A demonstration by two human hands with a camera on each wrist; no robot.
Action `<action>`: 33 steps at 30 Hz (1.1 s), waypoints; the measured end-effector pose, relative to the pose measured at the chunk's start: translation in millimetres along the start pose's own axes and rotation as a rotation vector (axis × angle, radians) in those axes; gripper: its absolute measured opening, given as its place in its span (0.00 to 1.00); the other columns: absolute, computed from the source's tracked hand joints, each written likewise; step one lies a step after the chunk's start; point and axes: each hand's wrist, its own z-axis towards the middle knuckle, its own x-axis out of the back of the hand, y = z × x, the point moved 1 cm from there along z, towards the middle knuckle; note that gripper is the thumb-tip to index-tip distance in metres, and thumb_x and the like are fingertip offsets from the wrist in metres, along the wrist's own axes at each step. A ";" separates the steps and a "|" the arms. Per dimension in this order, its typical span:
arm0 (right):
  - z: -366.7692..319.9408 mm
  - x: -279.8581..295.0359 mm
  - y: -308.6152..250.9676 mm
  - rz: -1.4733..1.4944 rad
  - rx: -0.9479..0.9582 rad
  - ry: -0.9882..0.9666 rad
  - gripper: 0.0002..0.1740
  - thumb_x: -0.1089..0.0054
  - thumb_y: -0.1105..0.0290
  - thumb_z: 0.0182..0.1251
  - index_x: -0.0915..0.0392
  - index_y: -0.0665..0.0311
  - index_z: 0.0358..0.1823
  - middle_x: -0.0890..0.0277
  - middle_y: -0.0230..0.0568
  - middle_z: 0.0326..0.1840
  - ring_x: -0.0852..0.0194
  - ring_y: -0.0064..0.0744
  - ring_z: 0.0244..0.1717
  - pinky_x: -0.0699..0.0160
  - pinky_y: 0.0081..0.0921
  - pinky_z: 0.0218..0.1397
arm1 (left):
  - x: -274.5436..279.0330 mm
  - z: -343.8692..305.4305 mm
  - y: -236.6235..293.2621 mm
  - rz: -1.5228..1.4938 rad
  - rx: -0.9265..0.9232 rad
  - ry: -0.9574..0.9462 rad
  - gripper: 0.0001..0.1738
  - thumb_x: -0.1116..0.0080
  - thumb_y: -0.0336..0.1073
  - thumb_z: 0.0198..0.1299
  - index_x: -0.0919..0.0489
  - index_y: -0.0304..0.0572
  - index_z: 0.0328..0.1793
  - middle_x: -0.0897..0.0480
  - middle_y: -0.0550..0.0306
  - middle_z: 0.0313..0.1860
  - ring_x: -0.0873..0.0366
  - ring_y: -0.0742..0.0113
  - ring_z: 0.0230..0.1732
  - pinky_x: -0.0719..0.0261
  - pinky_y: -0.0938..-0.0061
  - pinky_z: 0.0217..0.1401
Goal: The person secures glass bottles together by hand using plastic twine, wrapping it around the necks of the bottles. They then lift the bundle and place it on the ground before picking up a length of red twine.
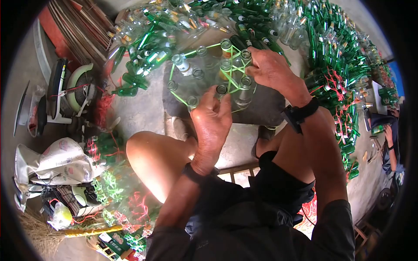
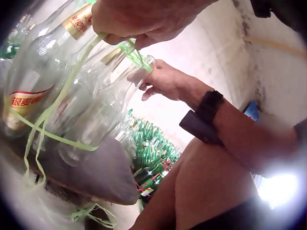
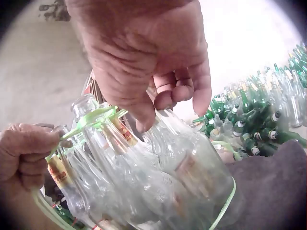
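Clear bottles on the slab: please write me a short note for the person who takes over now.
Left hand: pinches the green strap, near side of bundle.
Right hand: holds the strap at a neck, far side.
Clear bottles: upright, grouped on the dark slab.
Done: strap circles the group and crosses between necks.
To do: probably pull tight and tie; no knot visible.
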 end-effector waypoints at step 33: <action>-31.0 0.2 -50.3 0.112 0.251 0.087 0.39 0.26 0.72 0.60 0.30 0.63 0.74 0.24 0.51 0.69 0.17 0.60 0.58 0.15 0.45 0.58 | 21.3 24.4 8.8 0.277 -0.191 -0.174 0.18 0.29 0.30 0.61 0.15 0.28 0.55 0.21 0.44 0.20 0.23 0.59 0.20 0.22 0.64 0.30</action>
